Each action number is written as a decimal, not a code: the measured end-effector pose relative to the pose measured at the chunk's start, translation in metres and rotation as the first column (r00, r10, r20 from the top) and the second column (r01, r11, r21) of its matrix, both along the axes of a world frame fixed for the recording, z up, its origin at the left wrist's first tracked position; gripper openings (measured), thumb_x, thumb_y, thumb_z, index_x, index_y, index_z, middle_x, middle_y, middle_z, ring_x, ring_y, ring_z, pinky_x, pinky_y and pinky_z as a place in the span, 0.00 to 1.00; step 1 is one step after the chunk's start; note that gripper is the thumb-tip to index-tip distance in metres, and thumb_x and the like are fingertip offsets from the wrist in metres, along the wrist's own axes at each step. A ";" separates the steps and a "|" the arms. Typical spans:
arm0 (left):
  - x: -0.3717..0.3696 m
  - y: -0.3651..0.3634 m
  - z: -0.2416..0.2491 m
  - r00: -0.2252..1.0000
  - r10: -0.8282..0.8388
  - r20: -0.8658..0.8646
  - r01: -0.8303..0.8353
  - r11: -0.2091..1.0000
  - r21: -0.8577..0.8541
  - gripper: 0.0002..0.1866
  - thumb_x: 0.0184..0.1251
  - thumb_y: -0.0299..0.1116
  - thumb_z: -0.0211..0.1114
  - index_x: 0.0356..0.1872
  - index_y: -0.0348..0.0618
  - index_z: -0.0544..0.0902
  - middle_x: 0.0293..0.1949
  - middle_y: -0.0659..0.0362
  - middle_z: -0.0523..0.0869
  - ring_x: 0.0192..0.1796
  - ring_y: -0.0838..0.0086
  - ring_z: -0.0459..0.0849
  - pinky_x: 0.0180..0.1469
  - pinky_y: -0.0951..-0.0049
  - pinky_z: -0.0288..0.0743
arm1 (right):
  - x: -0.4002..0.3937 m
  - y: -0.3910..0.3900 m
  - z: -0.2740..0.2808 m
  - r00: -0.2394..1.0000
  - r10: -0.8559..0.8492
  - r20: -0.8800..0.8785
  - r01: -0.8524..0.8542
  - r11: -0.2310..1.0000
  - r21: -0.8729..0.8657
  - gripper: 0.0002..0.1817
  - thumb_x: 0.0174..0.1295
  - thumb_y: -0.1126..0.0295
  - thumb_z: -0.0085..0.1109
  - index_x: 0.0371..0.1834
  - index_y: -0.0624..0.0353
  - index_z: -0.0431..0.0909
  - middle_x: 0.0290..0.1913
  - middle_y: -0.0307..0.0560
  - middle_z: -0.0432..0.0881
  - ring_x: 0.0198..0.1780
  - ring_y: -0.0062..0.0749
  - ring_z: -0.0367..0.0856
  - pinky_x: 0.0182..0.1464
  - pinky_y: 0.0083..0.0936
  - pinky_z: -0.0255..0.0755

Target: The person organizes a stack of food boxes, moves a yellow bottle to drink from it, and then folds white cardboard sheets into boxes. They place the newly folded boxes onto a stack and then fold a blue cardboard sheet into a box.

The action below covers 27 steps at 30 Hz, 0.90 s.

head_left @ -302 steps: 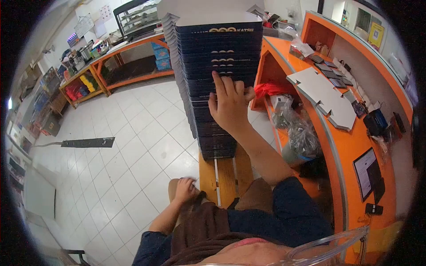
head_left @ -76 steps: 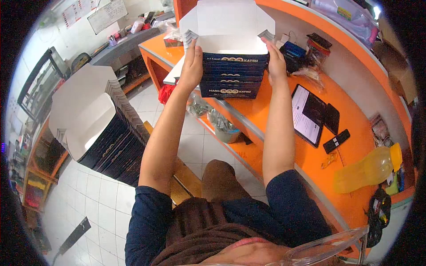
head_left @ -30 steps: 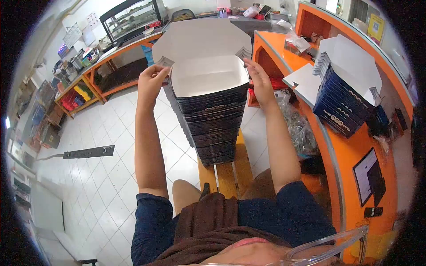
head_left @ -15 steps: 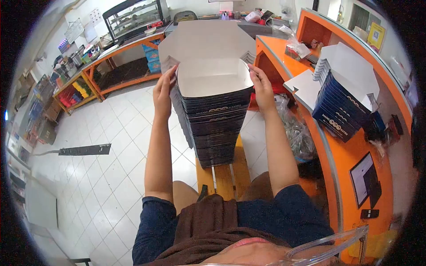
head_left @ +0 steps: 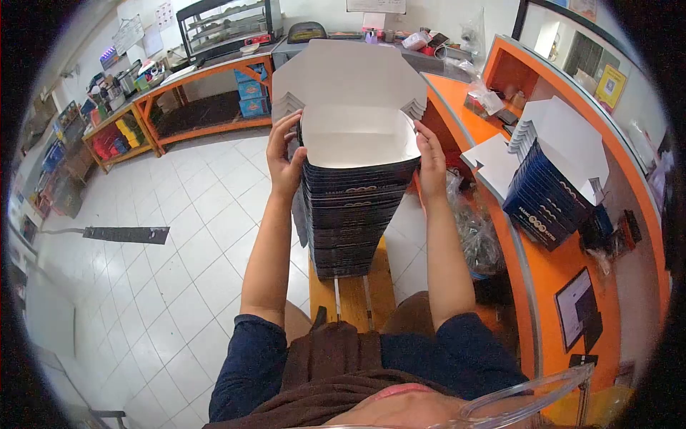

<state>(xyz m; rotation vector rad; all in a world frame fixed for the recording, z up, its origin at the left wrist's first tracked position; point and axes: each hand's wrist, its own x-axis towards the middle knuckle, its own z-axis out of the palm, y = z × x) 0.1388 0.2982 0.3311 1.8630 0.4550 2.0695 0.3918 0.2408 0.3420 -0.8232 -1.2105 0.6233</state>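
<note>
A tall stack of nested dark cardboard boxes [head_left: 357, 207] with white insides and raised lids stands on a yellow wooden bench [head_left: 343, 304] in front of me. My left hand [head_left: 286, 156] lies at the left side of the top box, its fingers apart along the upper edge and the thumb toward the front. My right hand [head_left: 430, 161] rests against the right side, fingers extended by the corner. Both hands touch the stack near its top without wrapping round it.
A second stack of boxes [head_left: 547, 193] sits on the orange counter [head_left: 529, 282] at right, with a tablet [head_left: 577, 307] nearer me. A bag of crumpled plastic [head_left: 477, 239] is below. A black strip [head_left: 127, 234] lies on the tiled floor at left.
The view has shifted slightly, so the stack appears a little further right and lower. My left thumb now shows apart from the fingers. Both hands stay beside the top boxes.
</note>
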 end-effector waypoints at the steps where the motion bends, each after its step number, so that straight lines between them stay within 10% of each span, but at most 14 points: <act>1: 0.001 0.000 -0.001 1.000 0.006 0.015 -0.006 1.000 0.001 0.34 0.58 0.61 0.63 0.54 0.41 0.78 0.55 0.55 0.78 0.58 0.67 0.75 0.55 0.69 0.69 | -0.001 -0.001 0.000 1.000 -0.002 -0.004 0.002 1.000 0.005 0.20 0.71 0.61 0.46 0.62 0.60 0.71 0.61 0.46 0.73 0.63 0.29 0.68 0.67 0.26 0.56; 27: 0.002 0.008 0.018 0.998 0.066 0.006 -0.067 0.990 0.122 0.31 0.67 0.58 0.49 0.45 0.36 0.81 0.51 0.49 0.79 0.56 0.59 0.75 0.60 0.63 0.64 | 0.001 0.007 -0.003 0.999 -0.038 -0.030 0.039 0.998 0.049 0.25 0.69 0.60 0.44 0.66 0.62 0.66 0.65 0.52 0.68 0.69 0.37 0.61 0.71 0.30 0.49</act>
